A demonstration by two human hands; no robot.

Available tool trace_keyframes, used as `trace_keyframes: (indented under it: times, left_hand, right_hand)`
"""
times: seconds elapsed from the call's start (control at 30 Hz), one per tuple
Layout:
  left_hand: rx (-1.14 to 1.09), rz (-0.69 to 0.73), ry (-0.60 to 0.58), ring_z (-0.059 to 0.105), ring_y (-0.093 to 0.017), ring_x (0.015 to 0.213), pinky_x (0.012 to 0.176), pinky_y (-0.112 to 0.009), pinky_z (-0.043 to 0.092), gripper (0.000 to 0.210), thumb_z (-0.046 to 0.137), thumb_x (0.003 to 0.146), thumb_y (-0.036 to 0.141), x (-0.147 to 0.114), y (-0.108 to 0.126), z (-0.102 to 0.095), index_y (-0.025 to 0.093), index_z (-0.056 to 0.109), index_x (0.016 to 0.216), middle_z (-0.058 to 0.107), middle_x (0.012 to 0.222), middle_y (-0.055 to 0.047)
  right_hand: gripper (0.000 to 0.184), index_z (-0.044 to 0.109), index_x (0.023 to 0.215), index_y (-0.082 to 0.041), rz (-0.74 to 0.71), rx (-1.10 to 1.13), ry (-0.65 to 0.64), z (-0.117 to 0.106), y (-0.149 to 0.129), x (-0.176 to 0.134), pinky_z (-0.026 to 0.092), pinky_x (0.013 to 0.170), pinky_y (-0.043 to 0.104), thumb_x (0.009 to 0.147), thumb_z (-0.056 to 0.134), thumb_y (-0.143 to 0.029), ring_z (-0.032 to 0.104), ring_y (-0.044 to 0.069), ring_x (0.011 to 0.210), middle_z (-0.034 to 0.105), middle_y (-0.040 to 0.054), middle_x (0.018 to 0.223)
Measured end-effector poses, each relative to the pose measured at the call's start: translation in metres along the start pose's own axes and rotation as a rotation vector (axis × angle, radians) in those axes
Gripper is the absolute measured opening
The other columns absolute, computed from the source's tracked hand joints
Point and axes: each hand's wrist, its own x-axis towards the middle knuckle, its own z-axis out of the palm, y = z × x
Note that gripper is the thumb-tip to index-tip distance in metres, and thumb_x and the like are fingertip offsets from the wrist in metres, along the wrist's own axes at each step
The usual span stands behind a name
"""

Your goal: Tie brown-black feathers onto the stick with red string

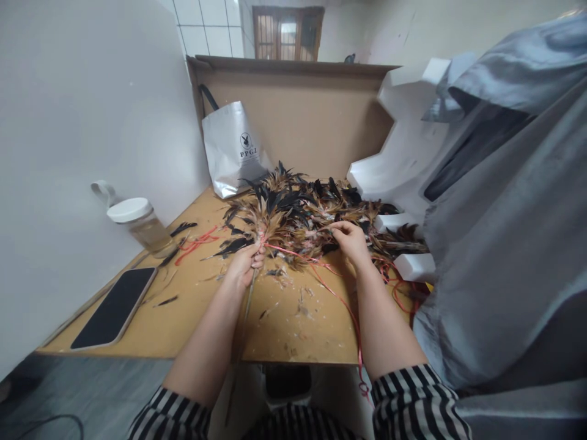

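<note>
My left hand (247, 263) is closed around a thin stick (250, 290) just below a bunch of brown and black feathers (270, 217) bound to its top, like a feather duster. The stick's lower end hangs past the table's front edge. Red string (288, 250) wraps the binding and runs right, then drops over the edge. To the right, my right hand (352, 241) pinches thumb and forefinger together at the feather pile (334, 208), seemingly on a feather; its tip blends into the pile.
A phone (114, 308) and a lidded jar (149, 229) are at the left, with loose red string (195, 244) close by. Behind stands a silver bag (233, 150) against a cardboard wall (312, 116). White foam (398, 140) and grey cloth (504, 244) border the right side.
</note>
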Motion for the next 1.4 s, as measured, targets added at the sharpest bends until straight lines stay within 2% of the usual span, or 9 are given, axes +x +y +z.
trace_keyframes:
  times: [0.17,0.27,0.33,0.5,0.63,0.83,1.1,1.2,1.4]
  left_hand:
    - [0.003,-0.001,0.010,0.029,0.000,0.035,0.029,-0.007,0.018,0.010,0.046,0.085,0.007,-0.001,0.000,0.002,0.010,0.054,0.090,0.041,0.057,0.004]
    - [0.014,0.010,0.030,0.029,0.000,0.035,0.029,-0.007,0.018,0.012,0.043,0.086,0.007,-0.001,0.000,0.003,0.009,0.054,0.089,0.042,0.057,0.003]
    - [0.021,0.017,0.042,0.029,0.000,0.035,0.029,-0.007,0.018,0.012,0.042,0.086,0.007,0.000,0.000,0.003,0.009,0.054,0.087,0.042,0.057,0.003]
    - [0.039,0.019,0.035,0.029,0.000,0.035,0.029,-0.007,0.018,0.013,0.042,0.087,0.007,0.001,-0.001,0.002,0.009,0.055,0.086,0.042,0.056,0.003]
    - [0.034,0.015,0.024,0.030,0.000,0.036,0.030,-0.007,0.018,0.013,0.044,0.086,0.007,0.003,-0.001,-0.001,0.009,0.056,0.091,0.042,0.057,0.003]
    - [0.022,0.014,0.003,0.031,0.000,0.037,0.030,-0.007,0.018,0.009,0.051,0.082,0.007,0.004,-0.002,-0.004,0.009,0.055,0.090,0.043,0.058,0.003]
    - [0.019,0.019,0.027,0.029,0.000,0.036,0.030,-0.007,0.017,0.008,0.047,0.083,0.005,0.003,-0.001,-0.001,0.010,0.053,0.083,0.042,0.057,0.003]
    - [0.024,0.030,0.027,0.030,0.000,0.036,0.030,-0.008,0.018,0.009,0.045,0.084,0.006,0.004,-0.002,-0.001,0.009,0.054,0.084,0.043,0.057,0.003]
    - [0.052,0.002,-0.028,0.028,0.000,0.037,0.031,-0.007,0.018,0.011,0.052,0.083,0.009,0.004,-0.004,-0.002,0.008,0.058,0.091,0.041,0.057,0.004]
  right_hand:
    - [0.028,0.066,0.082,-0.017,0.243,0.436,-0.164,-0.006,-0.006,-0.004,0.049,0.072,0.032,0.061,0.068,-0.034,0.063,0.018,0.077,0.069,0.0070,0.088]
    - [0.032,0.065,0.086,-0.019,0.316,0.515,-0.270,-0.011,-0.006,-0.004,0.051,0.073,0.035,0.061,0.070,-0.037,0.064,0.020,0.084,0.069,0.0069,0.094]
    - [0.027,0.067,0.085,-0.018,0.335,0.317,-0.268,-0.012,-0.005,-0.004,0.050,0.074,0.035,0.063,0.068,-0.034,0.065,0.021,0.083,0.070,0.0079,0.090]
    - [0.026,0.071,0.093,-0.018,0.168,-0.575,-0.080,-0.020,-0.008,-0.005,0.045,0.084,0.033,0.069,0.060,-0.020,0.064,0.022,0.090,0.071,0.0087,0.092]
    - [0.030,0.070,0.101,-0.021,0.054,-0.763,0.041,-0.029,-0.024,-0.012,0.045,0.081,0.030,0.077,0.053,-0.027,0.064,0.022,0.090,0.071,0.0084,0.096]
    - [0.019,0.071,0.083,-0.023,-0.091,-0.758,-0.366,-0.013,-0.036,-0.023,0.042,0.072,0.024,0.077,0.053,-0.025,0.063,0.017,0.079,0.070,0.0034,0.083]
    - [0.018,0.071,0.083,-0.020,-0.041,-0.969,-0.513,0.009,-0.017,-0.025,0.040,0.067,0.025,0.072,0.057,-0.017,0.061,0.020,0.083,0.065,0.0088,0.091]
    - [0.012,0.069,0.075,-0.019,-0.086,-0.852,-0.475,0.007,-0.019,-0.026,0.041,0.069,0.025,0.071,0.058,-0.016,0.060,0.018,0.081,0.065,0.0073,0.085]
    - [0.016,0.064,0.087,-0.019,-0.362,-0.204,-0.090,0.021,-0.059,-0.033,0.047,0.068,0.027,0.081,0.050,-0.020,0.061,0.015,0.070,0.066,0.0022,0.077]
